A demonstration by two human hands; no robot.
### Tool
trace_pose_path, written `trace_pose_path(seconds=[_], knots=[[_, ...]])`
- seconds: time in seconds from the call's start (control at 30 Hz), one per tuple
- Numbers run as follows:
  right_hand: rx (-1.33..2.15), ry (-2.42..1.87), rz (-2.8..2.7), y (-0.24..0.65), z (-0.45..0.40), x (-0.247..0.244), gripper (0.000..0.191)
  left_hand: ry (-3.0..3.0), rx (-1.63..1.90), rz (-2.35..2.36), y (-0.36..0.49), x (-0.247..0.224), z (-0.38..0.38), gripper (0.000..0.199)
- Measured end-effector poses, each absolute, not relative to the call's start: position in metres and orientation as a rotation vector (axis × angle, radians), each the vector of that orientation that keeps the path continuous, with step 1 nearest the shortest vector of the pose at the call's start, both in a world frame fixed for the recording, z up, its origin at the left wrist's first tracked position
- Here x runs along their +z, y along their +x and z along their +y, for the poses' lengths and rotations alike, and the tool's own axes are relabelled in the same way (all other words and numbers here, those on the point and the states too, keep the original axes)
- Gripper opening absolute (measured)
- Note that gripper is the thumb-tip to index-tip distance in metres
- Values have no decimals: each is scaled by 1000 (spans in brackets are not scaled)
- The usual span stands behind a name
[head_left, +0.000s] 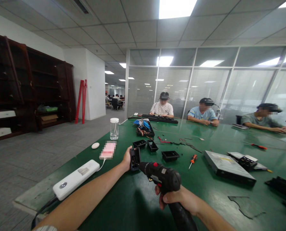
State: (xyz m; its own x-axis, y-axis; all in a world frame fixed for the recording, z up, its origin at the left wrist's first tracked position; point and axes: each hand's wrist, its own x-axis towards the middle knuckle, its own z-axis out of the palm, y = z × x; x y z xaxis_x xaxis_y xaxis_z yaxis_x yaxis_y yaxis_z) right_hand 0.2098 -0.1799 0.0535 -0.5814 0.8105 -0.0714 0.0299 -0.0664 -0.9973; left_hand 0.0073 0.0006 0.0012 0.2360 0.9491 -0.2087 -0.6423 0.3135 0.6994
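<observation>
My left hand (126, 159) grips a small black plastic housing (135, 158) by its left side, tilted with its open side toward me. In my right hand (178, 198) is a black power drill (163, 175) with red details, held by its grip. The drill's chuck (144, 166) points left at the housing's lower right edge; whether the bit touches it cannot be made out. Just beyond the housing lie similar black frames, one (139, 143) behind it, another (152, 145) beside that, and a third (170, 156) further right.
An orange screwdriver (193, 159) and a silver drive (229, 166) lie to the right. On the left are a white power strip (76, 179), a phone (108, 150) and a clear jar (114, 129). Several people sit across the green table (123, 205).
</observation>
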Motion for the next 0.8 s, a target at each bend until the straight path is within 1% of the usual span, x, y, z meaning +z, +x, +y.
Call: trace_pose_path(seconds=[0.13,0.53,0.8], knots=[[1709,-906,-1623,210,-180,54,22,639,1167,654,6,-2,3,37],[1702,-934,-1646,210,-181,56,25,613,1158,660,6,1,-2,38],[1707,-906,-1626,211,-179,51,23,626,1161,663,6,2,-2,39]])
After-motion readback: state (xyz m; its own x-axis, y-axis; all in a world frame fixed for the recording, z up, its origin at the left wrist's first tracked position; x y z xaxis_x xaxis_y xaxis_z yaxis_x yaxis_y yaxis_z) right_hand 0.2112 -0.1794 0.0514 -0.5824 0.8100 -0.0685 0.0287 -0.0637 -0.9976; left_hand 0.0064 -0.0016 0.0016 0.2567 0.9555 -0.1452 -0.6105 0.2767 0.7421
